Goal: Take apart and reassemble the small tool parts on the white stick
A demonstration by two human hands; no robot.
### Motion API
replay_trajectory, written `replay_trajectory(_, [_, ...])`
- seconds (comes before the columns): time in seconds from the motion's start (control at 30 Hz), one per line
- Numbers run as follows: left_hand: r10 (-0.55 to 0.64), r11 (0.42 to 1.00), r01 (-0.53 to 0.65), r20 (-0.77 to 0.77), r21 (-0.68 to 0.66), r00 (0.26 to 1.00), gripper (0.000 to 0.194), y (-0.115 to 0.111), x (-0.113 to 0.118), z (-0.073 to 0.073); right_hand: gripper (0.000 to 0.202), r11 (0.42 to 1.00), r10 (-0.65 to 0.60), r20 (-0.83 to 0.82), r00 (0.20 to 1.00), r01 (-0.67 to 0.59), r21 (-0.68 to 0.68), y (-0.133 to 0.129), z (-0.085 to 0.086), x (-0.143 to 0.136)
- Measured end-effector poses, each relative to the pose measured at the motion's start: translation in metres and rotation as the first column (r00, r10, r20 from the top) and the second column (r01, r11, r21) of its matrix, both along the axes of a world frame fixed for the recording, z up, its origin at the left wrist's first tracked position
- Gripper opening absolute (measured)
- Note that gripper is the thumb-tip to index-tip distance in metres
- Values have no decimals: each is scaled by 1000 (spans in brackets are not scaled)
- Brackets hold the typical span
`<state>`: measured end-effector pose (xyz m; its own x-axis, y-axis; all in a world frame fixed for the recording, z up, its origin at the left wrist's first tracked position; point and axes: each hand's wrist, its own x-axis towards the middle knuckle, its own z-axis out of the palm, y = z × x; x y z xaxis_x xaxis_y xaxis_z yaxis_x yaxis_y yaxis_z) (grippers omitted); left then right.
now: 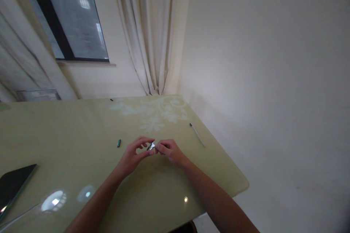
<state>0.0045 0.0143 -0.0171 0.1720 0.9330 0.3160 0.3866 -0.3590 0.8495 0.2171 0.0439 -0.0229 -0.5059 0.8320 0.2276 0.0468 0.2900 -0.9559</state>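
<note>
Above the middle of the pale green table, my left hand (135, 153) holds a small dark and shiny silver piece (151, 146) between thumb and fingertips. My right hand (166, 150) meets it from the right, its fingers pinched at the silver piece's right end. What exactly the right fingertips grip is too small to make out. Left of my left hand a small dark green object (119, 143) lies on the table. To the right of my hands lies a thin white stick with a dark tip (197, 135).
The table (82, 123) has a pale floral pattern and meets the wall at its right edge. A dark flat device (15, 184) lies at the left, with a thin cable (20, 215) near it. A tiny dark item (111, 99) is at the far edge. Curtains (150, 25) hang behind.
</note>
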Motion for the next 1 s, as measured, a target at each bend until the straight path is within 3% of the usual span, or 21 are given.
replay_trajectory(0.1, [16, 999, -15, 25, -44, 1000, 39, 2, -5, -4, 48, 999, 25, -28, 999, -27, -47, -1, -3, -2])
replay_trajectory(0.23, [147, 988, -149, -59, -42, 987, 44, 6, -21, -10, 48, 993, 38, -31, 999, -42, -114, -4, -5, -3])
replay_trajectory(0.43, [343, 939, -300, -407, 168, 847, 36, 13, -48, -27, 34, 983, 10, -19, 1000, -13, -181, -12, -2, -3])
replay_trajectory(0.57, [403, 915, -360, -464, 183, 789, 34, 14, -58, -32, 33, 983, -9, 25, 1000, 14, -185, -15, -1, -4])
replay_trajectory(0.7, [367, 930, -351, -308, 107, 878, 42, 13, -54, -24, 36, 985, -62, 52, 997, 69, -156, -15, -2, -4])
replay_trajectory(0.83, [263, 959, -261, 0, -106, 965, 53, 3, -32, -11, 45, 986, -82, 32, 996, 86, -145, -15, -2, -3])
replay_trajectory(1.0, [136, 956, -32, 344, -291, 929, 55, -12, -2, -6, 48, 983, 15, -104, 994, -33, -180, -19, 1, -2])
